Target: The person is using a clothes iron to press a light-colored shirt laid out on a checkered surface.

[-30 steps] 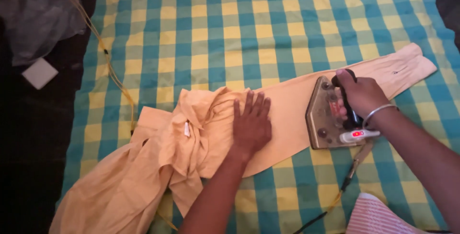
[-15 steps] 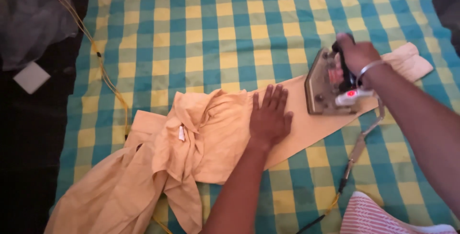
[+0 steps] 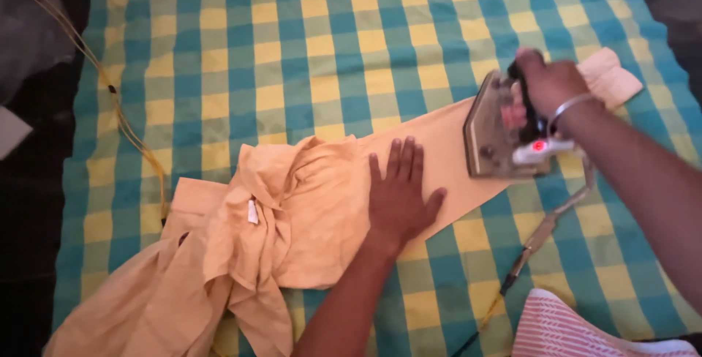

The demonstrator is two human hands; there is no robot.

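A peach-coloured shirt (image 3: 292, 225) lies on a blue, green and yellow checked cloth (image 3: 307, 57), its body bunched at the lower left and one sleeve stretched flat toward the upper right. My left hand (image 3: 401, 194) presses flat, fingers spread, on the sleeve near the shoulder. My right hand (image 3: 550, 83) grips the dark handle of a metal clothes iron (image 3: 497, 134), which rests on the sleeve close to the pale cuff (image 3: 608, 77). A small red light glows on the iron's rear.
The iron's cord (image 3: 545, 229) trails down toward the bottom edge. A thin yellow cable (image 3: 117, 108) runs along the cloth's left border. A pink-and-white striped garment (image 3: 578, 331) sits at the bottom right. Grey plastic (image 3: 29, 28) lies on the dark floor at left.
The iron has slid along the sleeve toward the cuff, away from my left hand. My left hand stays flat on the sleeve near the shoulder.
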